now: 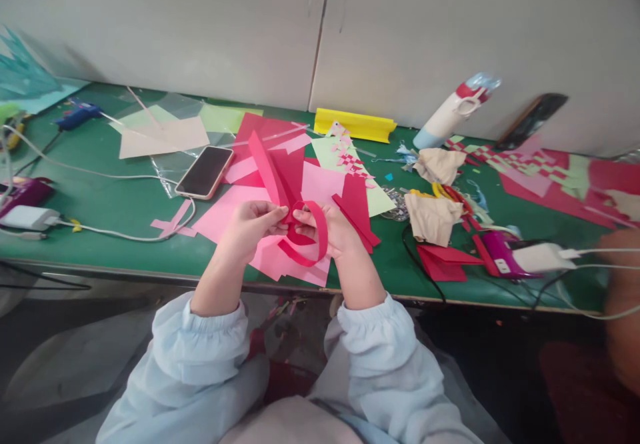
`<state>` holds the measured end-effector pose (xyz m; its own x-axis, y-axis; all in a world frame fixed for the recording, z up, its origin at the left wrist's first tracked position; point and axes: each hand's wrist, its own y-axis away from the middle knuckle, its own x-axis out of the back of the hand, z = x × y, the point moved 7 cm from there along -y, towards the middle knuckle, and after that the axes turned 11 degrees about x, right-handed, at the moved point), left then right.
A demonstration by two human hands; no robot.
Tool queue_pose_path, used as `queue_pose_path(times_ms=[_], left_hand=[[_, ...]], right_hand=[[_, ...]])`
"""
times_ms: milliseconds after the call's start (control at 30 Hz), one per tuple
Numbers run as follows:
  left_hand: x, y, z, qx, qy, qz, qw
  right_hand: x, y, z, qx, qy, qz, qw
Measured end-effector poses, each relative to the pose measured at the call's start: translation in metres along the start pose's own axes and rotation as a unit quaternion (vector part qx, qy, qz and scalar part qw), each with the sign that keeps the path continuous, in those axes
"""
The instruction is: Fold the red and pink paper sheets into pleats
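My left hand [255,227] and my right hand [327,227] meet close together over the table's near edge. Both pinch a red paper strip [324,234], whose one end curls round in a loop by my right fingers. A longer folded stretch of red paper [267,167] rises up and left from between the hands. Where the fingers meet, the exact fold is hidden. Under them lie pink paper sheets [225,207] and red paper sheets [357,204], overlapping. Just right of my right hand are narrow folded red strips [356,223].
A phone [205,173] and white cable lie left on the green table [120,207]. Further left is a blue glue gun [79,116]. Rightward are a yellow holder [355,125], a leaning bottle [453,114], cloth pieces [434,217] and a purple power strip [505,254]. A blurred arm [623,297] shows far right.
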<state>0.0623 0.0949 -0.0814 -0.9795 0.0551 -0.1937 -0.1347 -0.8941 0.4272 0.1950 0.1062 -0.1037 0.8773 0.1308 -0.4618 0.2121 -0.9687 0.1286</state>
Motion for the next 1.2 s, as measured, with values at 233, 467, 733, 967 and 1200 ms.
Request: queue_pose_path(times_ms=[233,467,733,967,1200], left_hand=[[0.0006,-0.0002,0.0008,-0.015,-0.004,0.003,1.000],[-0.0007,0.0020,-0.0002,0.017,-0.028,-0.001,0.999],[-0.0012,0.0002,-0.0010,0.008,-0.017,-0.013,1.000],[0.0007,-0.0007,-0.0023,0.010,-0.006,0.001,1.000],[0.0005,0.0000,-0.0020,0.008,-0.017,0.009,1.000]], right_hand=[[0.0001,0.0024,0.0024,-0.028,0.020,0.001,0.999],[0.0027,0.0016,0.0007,-0.011,0.024,-0.011,1.000],[0.0038,0.0015,0.0016,-0.011,0.031,-0.003,0.999],[0.0022,0.0003,0.0012,-0.011,-0.007,0.003,1.000],[0.0007,0.0031,-0.0019,-0.016,0.028,0.002,0.999]])
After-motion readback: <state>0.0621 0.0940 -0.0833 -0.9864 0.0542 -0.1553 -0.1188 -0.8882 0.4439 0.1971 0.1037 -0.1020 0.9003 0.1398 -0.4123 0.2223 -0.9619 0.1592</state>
